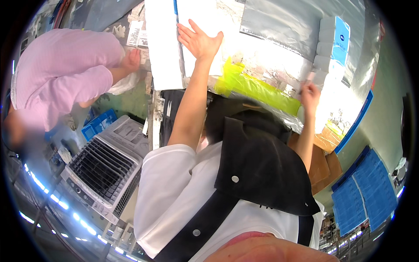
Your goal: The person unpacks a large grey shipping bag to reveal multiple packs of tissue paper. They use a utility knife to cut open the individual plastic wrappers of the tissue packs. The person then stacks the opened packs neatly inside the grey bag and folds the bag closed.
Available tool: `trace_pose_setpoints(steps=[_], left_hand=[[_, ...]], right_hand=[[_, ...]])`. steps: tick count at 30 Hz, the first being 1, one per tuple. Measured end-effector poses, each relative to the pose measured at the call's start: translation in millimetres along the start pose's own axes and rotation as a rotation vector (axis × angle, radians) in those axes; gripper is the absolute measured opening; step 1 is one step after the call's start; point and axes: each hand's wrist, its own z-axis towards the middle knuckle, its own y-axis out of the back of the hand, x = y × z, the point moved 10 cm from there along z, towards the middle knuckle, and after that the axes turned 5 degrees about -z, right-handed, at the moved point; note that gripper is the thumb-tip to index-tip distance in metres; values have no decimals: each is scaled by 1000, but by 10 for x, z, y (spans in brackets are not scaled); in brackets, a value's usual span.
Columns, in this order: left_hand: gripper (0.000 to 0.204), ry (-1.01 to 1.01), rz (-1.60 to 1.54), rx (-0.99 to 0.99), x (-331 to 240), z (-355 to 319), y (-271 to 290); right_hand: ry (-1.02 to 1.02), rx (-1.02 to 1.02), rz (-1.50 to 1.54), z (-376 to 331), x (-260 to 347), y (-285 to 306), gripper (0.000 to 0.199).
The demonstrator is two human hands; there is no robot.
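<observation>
My left hand (200, 41) is open, its fingers and thumb spread, over a bright white sheet (161, 48) with a blue strip along part of its edge. I cannot tell whether the palm touches the surface. To the right, my right hand (310, 94) has curled fingers and is somewhat blurred. A small pale piece (310, 77) shows at its fingertips, too smeared to name. Between my hands, a crumpled yellow-green plastic strip (266, 92) lies along the near edge of the worktable. Beyond it lies a grey plastic sheet (281, 28).
A blue-and-white packet (341, 41) lies at the far right on clear plastic. At left, another person in a pink top (65, 74) bends forward, a hand by printed paper slips (134, 34). A grey air cooler (104, 163) stands lower left, cardboard (321, 168) lower right.
</observation>
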Motion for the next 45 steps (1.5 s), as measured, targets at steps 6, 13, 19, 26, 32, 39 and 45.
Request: trace_pose_setpoints(steps=[6,13,19,26,32,39,45], left_hand=[[120,276,35,149,159,-74,-65],[115,396,-95,384,297,17,114],[77,686,-1334,692,-59,-627,171],[65,689,-1594,872,-799,-1008,-107],[70,341,-1246,749,-1337,-1133,-264],[82,471,-1486,1143,-1508,-1728,-821],[78,467,-1461,1161,-1660,-1737,-788]], right_hand=[[-73,-736,-95,-253,-740,2229,27],[-512,-268,-330,-94,-3179,1706,42],[-501,-522,-292,-242,-3022,1786,57],[-181,-536,164,-26,-1850,1719,41],[-30,-278,-6,-170,-673,1020,82],[55,-298,-344,-177,-316,966,99],[8,-266,-363,-158,-352,942,99]])
